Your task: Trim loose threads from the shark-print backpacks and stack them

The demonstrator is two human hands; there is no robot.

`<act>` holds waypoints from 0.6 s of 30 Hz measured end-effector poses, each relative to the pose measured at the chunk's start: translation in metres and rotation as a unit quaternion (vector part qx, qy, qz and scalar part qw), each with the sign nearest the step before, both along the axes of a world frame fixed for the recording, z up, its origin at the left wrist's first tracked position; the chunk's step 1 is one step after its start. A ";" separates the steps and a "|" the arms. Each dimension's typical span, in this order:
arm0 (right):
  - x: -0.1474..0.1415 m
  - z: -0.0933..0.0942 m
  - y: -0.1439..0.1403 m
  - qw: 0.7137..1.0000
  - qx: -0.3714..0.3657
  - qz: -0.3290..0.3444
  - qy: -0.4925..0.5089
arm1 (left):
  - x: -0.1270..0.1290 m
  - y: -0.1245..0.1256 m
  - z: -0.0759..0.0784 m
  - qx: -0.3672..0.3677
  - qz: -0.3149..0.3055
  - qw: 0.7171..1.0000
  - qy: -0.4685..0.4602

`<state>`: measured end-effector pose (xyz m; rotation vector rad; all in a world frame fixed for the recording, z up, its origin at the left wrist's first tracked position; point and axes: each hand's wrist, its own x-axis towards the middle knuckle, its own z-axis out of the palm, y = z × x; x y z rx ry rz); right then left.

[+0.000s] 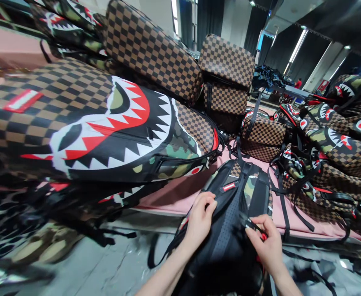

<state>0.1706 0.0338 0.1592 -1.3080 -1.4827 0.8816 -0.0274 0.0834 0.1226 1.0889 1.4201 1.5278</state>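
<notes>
Black mesh back panel: backpack (pixel 230 230) lies face-down at worktop (pixel 174 193) edge, straps up, between both hands.
L hand (pixel 200 220): fingers curled, pinching panel's left edge.
R hand (pixel 268 244): closed on small dark tool w/ red bit (pixel 254 227); type unclear.
Risk: tool tip could snag mesh; bag could slide off edge if pulled.
</notes>
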 end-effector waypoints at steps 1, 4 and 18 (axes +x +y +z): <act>-0.004 0.003 0.006 1.000 0.001 0.007 -0.014 | 0.006 -0.008 0.002 0.005 0.005 1.000 -0.024; -0.017 0.006 0.022 0.999 0.005 0.025 -0.041 | 0.011 -0.019 0.001 -0.002 0.031 0.994 -0.109; -0.040 -0.008 0.031 0.933 0.168 0.111 -0.300 | 0.006 -0.022 -0.005 -0.027 0.060 0.971 -0.231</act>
